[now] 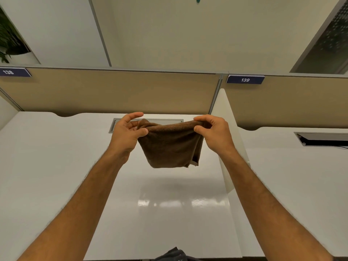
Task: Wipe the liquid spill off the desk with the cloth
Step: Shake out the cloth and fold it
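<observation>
Presently, brown cloth (169,146) held up in the air above the white tabletop (56,166), folded over, lower edge hanging free, not touching the surface. Soft shadow on the tabletop beneath it.

Left hand (125,133) pinches the cloth's upper left corner, thumb against curled fingers; index finger raised and loosely bent above the fabric. Right hand (212,132) pinches the upper right corner, fingers curled over the top edge, thumb underneath. Cloth stretched between both hands, top edge sagging slightly. Both forearms bare, reaching forward.

Spill: cannot pick out any liquid; only bright reflections on the glossy tabletop near the person.

Behind the hands, a rectangular cable slot (113,127) set in the tabletop, partly hidden by the cloth. Tan partition panel (113,91) at the back, with blue number tags 138 (11,72) and 139 (245,80). White divider (226,113) to the right; neighbouring desk (301,176) beyond it. Dark fabric (175,255) at the near edge, unidentifiable.
</observation>
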Motion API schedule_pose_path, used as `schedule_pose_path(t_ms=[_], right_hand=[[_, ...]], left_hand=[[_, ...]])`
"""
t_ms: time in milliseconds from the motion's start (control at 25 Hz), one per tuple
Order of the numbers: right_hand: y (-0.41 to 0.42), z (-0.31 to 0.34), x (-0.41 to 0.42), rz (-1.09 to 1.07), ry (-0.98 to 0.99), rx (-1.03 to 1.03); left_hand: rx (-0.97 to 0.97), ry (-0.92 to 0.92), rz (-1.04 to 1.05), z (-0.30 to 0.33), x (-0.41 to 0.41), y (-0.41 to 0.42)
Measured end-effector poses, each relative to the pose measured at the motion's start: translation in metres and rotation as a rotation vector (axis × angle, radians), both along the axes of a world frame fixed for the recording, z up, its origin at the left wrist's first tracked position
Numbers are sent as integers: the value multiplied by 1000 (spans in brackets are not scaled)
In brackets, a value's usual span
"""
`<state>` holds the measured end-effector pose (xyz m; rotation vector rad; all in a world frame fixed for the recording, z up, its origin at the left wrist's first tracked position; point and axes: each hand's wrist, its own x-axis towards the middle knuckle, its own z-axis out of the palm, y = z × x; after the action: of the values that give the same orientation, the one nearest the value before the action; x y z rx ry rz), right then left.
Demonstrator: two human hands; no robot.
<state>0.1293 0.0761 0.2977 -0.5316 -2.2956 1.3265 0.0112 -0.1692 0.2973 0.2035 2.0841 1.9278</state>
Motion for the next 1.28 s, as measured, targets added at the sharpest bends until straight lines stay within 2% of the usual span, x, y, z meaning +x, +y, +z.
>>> schedule_pose_path(t_ms=[200,360,480,800,920,1000,1080,1120,1200,1240,1280], right_hand=[[1,3,6,26,-11,103],[-3,6,10,0,-9,-87],[-4,13,18,13,-38,-166],[-4,18,37,68,-111,138],[-3,11,49,198,-207,99],[0,7,59,300,-273,40],[3,6,61,340,-216,-68],[2,4,59,317,-116,-188],[-7,-7,54,237,70,-654],[-17,-20,54,240,65,-831],[-29,-37,59,269,-6,-903]], left_hand=[[-22,44,60,5,4,1],[45,-37,94,6,10,-1],[12,1,121,8,17,-3],[-183,257,24,16,31,-20],[-324,358,-80,12,38,-29],[-375,344,-173,8,39,-35],[-330,263,-228,6,41,-38],[-285,239,-220,6,41,-38],[-161,229,-166,5,42,-35],[-102,227,-144,5,42,-32],[-66,226,-122,4,43,-28]])
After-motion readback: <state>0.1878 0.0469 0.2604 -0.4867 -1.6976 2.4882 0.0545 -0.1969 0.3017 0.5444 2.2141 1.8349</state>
